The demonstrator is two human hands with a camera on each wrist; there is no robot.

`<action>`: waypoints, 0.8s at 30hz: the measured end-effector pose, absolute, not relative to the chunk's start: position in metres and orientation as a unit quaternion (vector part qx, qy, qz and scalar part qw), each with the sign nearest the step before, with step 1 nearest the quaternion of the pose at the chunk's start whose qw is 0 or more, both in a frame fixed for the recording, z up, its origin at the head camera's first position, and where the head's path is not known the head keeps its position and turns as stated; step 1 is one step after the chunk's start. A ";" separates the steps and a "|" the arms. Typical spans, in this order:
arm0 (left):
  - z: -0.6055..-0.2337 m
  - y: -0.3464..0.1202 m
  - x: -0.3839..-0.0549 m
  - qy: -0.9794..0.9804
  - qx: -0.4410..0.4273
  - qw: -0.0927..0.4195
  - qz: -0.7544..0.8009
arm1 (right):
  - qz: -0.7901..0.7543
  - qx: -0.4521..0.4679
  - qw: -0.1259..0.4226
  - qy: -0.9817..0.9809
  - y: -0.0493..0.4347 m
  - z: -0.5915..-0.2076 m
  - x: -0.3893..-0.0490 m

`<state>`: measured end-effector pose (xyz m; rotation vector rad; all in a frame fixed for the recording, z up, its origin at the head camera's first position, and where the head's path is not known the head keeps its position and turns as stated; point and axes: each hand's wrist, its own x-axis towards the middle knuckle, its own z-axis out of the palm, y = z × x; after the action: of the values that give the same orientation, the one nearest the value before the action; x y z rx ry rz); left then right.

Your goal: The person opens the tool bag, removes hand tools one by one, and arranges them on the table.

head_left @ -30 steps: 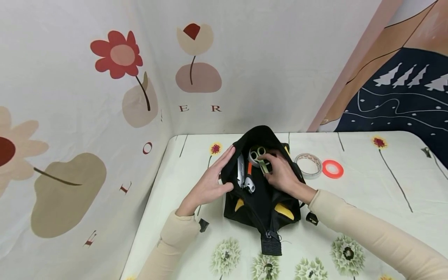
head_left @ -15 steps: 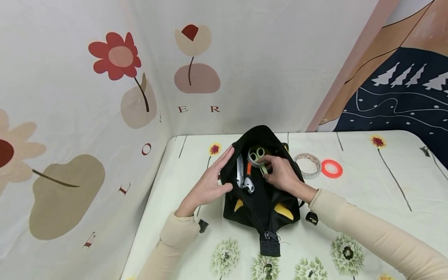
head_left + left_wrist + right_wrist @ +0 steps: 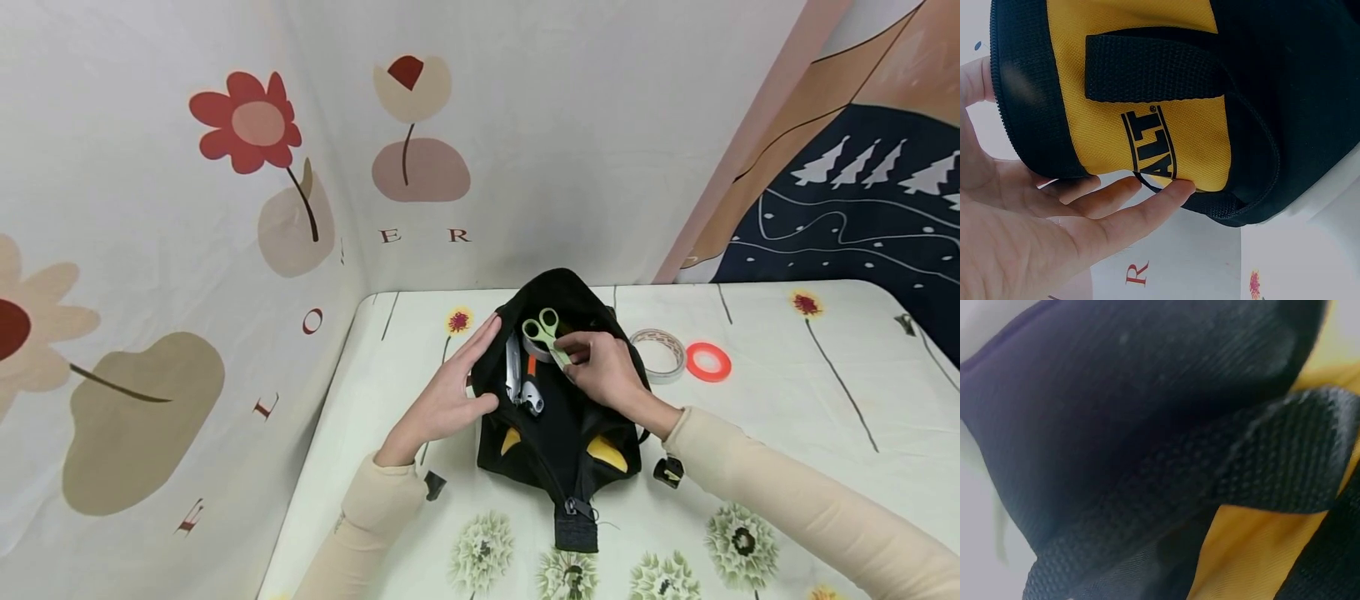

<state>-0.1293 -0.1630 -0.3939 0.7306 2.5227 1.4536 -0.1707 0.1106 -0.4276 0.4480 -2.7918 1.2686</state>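
A black and yellow tool bag (image 3: 577, 450) sits unzipped on the table, mouth wide. Along its left side my left hand (image 3: 453, 396) holds the rim, fingers outside and thumb at the edge. The left wrist view has these fingers against the yellow panel (image 3: 1147, 137). Inside the mouth, my right hand (image 3: 603, 367) pinches green-handled scissors (image 3: 552, 342), finger loops pointing up and left. Below them lie a silver tool (image 3: 513, 367), an orange and grey tool (image 3: 532, 397) and a partly hidden grey ring. Only the bag's side and strap (image 3: 1285, 456) fill the right wrist view.
Right of the bag, a wide roll of tape (image 3: 683, 354) and a thin red-orange roll (image 3: 696, 367) lie flat. A black buckle-like piece (image 3: 668, 472) is near the right sleeve. A cloth-covered wall (image 3: 570, 167) rises behind the table's far edge.
The scissors have come up and to the left in my right hand, and their loops show more fully. My left hand keeps its place on the bag.
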 end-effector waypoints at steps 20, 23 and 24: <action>-0.396 -0.162 -0.131 0.835 0.246 0.063 0.489 | 0.499 0.138 -0.003 -0.856 0.122 -0.396 -0.147; -0.396 -0.163 -0.131 0.836 0.246 0.062 0.487 | 0.513 0.131 -0.006 -0.848 0.125 -0.393 -0.144; -0.396 -0.163 -0.131 0.836 0.246 0.062 0.486 | 0.518 0.131 -0.005 -0.845 0.126 -0.392 -0.144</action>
<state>-0.1305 -0.1627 -0.3963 0.7443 2.5276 1.4709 -0.1436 0.1264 -0.3917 0.4131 -2.6647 1.6319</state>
